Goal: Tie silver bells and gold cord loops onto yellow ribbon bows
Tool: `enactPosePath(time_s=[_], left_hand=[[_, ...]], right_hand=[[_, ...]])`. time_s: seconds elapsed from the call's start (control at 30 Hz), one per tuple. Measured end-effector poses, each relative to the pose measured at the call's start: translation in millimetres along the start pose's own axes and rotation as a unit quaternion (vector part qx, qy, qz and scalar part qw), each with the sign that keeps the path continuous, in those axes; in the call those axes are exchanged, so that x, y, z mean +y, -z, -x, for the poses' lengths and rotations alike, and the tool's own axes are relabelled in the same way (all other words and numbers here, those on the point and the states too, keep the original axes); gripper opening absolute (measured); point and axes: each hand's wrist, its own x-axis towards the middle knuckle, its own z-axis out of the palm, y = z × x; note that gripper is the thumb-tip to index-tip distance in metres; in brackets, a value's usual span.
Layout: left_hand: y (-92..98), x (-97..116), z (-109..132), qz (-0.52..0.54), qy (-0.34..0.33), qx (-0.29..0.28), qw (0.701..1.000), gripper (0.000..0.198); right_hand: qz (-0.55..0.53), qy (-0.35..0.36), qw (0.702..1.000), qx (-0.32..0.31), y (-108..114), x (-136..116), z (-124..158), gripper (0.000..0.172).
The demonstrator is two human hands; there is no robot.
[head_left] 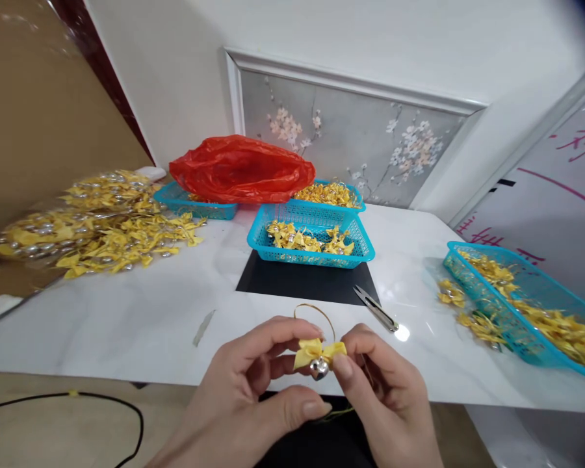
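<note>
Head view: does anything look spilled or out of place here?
Some yellow bows lie on the table outside the far-right blue basket, as if spilled. A grey strip beyond the left hand looks stray too; what it is, I cannot tell.

Yellow ribbon bow (304,355) w/ shiny silver round bell (319,368); turquoise rect. plastic basket (312,259), lattice pattern; red thin plastic bag (241,169); white tabletop (151,318) w/ grey marbling; grey framed panel (344,117), pink/wht blossom print.
</note>
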Motion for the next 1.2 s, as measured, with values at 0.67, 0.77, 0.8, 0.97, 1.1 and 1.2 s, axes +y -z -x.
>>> enactPosePath(time_s=[0.67,0.77,0.8,0.97,1.1,1.2], left_hand=[[-4.5,2.2,-3.2,-0.211,-0.134,0.075,0.965,0.026],[-2.4,0.2,-5.0,-0.195,-0.112,0.074,0.972,0.025],[-1.8,-0.5,-5.5,-0.190,-0.103,0.076,0.973,0.025],[0.3,-4.6,-4.5,-0.131,-0.056,0.076,0.987,0.015],[-0.6,-7.6,-3.8,-0.079,-0.022,0.076,0.994,0.017],[-1.1,-8.1,-5.7,-0.077,-0.022,0.071,0.994,0.016]], right_hand=[[0.354,0.242,0.899,0.088,-15.1,7.4,13.1,0.009],[0.176,0.068,0.982,0.001,-11.2,3.6,10.8,0.022],[0.113,0.003,0.993,-0.026,-9.9,1.5,9.9,0.029],[-0.040,-0.148,0.985,-0.081,-5.7,-6.5,5.2,0.044],[0.011,-0.107,0.991,-0.078,-5.8,-6.9,2.9,0.043],[0.046,-0.059,0.996,-0.054,-6.4,-5.7,2.7,0.040]])
